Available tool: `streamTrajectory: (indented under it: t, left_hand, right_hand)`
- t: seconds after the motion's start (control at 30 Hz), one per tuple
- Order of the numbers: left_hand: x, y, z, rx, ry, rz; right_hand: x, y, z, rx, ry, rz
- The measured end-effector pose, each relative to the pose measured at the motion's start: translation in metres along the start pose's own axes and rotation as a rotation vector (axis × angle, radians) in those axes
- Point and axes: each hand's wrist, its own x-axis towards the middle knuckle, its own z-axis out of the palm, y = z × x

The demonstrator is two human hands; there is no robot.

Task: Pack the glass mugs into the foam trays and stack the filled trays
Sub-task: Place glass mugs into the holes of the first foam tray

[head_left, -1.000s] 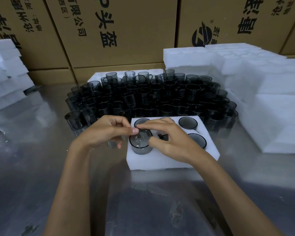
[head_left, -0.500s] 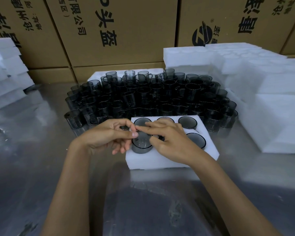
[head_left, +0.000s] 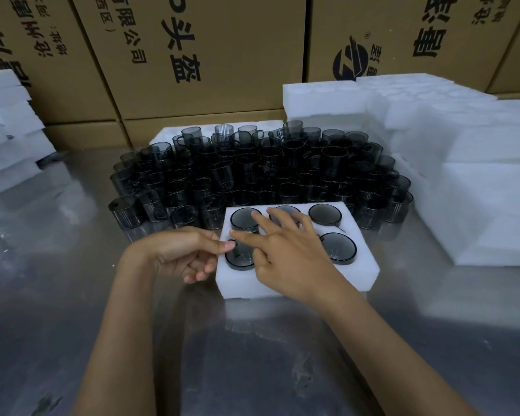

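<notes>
Mugs (head_left: 261, 175) crowded behind foam tray (head_left: 294, 283), foam stacks (head_left: 478, 181) right

A white foam tray (head_left: 297, 280) sat on the shiny table (head_left: 72, 295), dark glass mugs (head_left: 252, 175) massed behind it. The left hand (head_left: 177, 253) pinched the near-left mug (head_left: 237, 261) at its rim; the right hand (head_left: 288, 253) lay flat over the tray, fingers spread

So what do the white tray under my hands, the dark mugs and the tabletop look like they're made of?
The white six-pocket tray looks like soft expanded foam: matte, slightly grainy, with rounded cut edges. The dark see-through mugs look like smoke-tinted glass, though clear plastic can't be ruled out: glossy rims, visible through the walls. The grey tabletop appears to be metal, probably stainless steel: blurred reflections of the foam show in it.
</notes>
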Motion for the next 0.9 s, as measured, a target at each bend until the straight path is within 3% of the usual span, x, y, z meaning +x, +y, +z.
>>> streamTrajectory:
  t: [0.23,0.33,0.43,0.63,0.73,0.8,0.83,0.87,0.9]
  left_hand:
    - [0.004,0.002,-0.002,0.033,0.012,-0.040]
    - [0.005,-0.001,-0.004,0.039,-0.017,-0.099]
    - [0.005,-0.004,-0.004,0.035,-0.040,-0.123]
    - [0.000,-0.003,-0.001,0.112,0.023,-0.087]
    - [-0.005,0.000,0.002,0.157,0.038,-0.031]
    - [-0.006,0.002,0.005,0.206,0.027,-0.007]
    - [-0.006,0.002,0.006,0.222,0.034,0.002]
    - [-0.005,0.003,0.006,0.229,0.044,0.009]
    - [-0.004,0.002,0.006,0.230,0.052,0.013]
  right_hand:
    - [0.001,-0.004,0.001,-0.022,0.034,0.002]
    - [-0.004,-0.004,0.001,-0.028,0.121,-0.020]
    - [-0.008,-0.001,-0.001,0.073,0.239,0.034]
    - [-0.007,0.003,0.000,0.152,0.174,0.095]
    - [-0.009,0.009,-0.009,0.367,0.195,0.109]
    - [-0.010,0.020,-0.019,0.403,0.436,0.249]
    - [-0.011,0.031,-0.025,0.369,0.542,0.406]
    - [-0.013,0.047,-0.030,0.299,0.565,0.593]
    - [-0.018,0.066,-0.034,0.204,0.488,0.765]
